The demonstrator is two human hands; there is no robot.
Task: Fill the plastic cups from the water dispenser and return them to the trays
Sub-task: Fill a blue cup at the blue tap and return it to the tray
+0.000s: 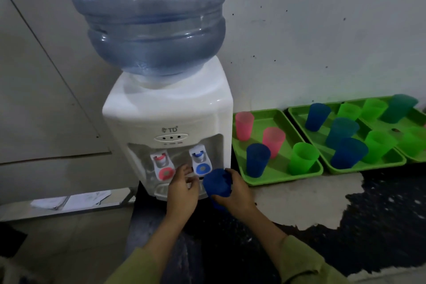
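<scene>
A white water dispenser [170,122] with a big blue bottle [149,18] on top stands left of centre. It has a red tap [162,165] and a blue tap [201,160]. My right hand [235,193] grips a blue plastic cup [216,183] just below and right of the blue tap. My left hand [183,188] hovers between the two taps with fingers loosely curled, holding nothing. Whether the cup holds water is hidden.
Three green trays [280,172] [373,165] [415,117] sit on the counter to the right, against the wall, with several pink, blue, green and teal cups upside down. The dark counter [380,226] has a worn pale patch. A drip tray [161,191] lies under the taps.
</scene>
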